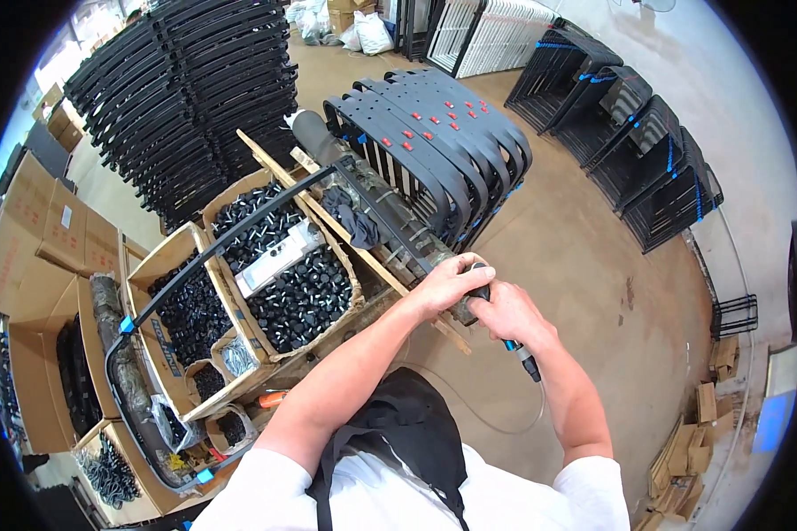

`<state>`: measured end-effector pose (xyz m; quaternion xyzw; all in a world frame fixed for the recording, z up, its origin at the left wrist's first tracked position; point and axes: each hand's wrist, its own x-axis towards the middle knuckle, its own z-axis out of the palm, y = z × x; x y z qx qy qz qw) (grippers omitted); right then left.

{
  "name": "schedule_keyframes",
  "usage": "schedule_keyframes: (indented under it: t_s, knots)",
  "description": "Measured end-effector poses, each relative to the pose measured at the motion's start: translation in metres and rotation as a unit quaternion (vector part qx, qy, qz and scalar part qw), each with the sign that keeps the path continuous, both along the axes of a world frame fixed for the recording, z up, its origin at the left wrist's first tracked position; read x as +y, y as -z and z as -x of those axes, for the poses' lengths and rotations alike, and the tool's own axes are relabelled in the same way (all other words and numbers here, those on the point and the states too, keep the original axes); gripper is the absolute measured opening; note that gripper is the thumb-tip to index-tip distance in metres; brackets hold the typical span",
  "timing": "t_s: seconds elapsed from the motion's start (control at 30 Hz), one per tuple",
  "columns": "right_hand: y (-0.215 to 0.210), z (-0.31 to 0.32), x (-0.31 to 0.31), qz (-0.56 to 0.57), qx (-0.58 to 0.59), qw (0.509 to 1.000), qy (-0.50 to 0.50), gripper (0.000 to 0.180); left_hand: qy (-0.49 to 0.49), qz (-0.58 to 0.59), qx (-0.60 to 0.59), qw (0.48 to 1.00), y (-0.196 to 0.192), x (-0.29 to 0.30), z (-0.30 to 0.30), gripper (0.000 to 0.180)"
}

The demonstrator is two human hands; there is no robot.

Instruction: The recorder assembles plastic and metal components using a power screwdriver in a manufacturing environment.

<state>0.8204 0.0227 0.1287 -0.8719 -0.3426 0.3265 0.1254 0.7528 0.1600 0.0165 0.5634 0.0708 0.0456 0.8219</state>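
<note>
The right hand (512, 311) half-hides what seems a driver (527, 362).

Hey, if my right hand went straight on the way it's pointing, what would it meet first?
Most likely your left hand, just ahead of your right hand, though the depth between them is unclear.

Brightly lit, palest toward ten o'clock. Nearly burnt out on the white shirt (527, 496) at six. Bowed around the rim, darkening to black corners.

head | left fisheye, head-worn | faces down, forward | left hand (447, 287) and right hand (514, 313) near, floor (602, 274) farther
</note>
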Motion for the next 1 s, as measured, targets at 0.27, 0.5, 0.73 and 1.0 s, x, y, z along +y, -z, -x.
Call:
schedule_keyframes:
  t_s: [0.27,0.5,0.73,1.0]
  knots:
    - [0.020,-0.005,-0.005,0.023,-0.013,1.000,0.004,0.047,-0.005,-0.032,-0.009,0.999,0.015,-0.004,-0.002,0.041]
    - [0.033,-0.020,0.001,0.098,0.062,0.993,0.033,0.034,0.015,-0.026,0.012,0.999,0.022,0.000,0.000,0.040]
    - [0.040,-0.014,0.001,0.021,0.067,0.996,0.056,0.023,0.030,-0.004,-0.028,0.999,0.014,0.002,0.000,0.042]
    - [0.024,0.006,0.019,-0.033,0.095,0.990,0.104,0.022,-0.030,-0.028,-0.026,0.999,-0.003,0.011,-0.002,0.033]
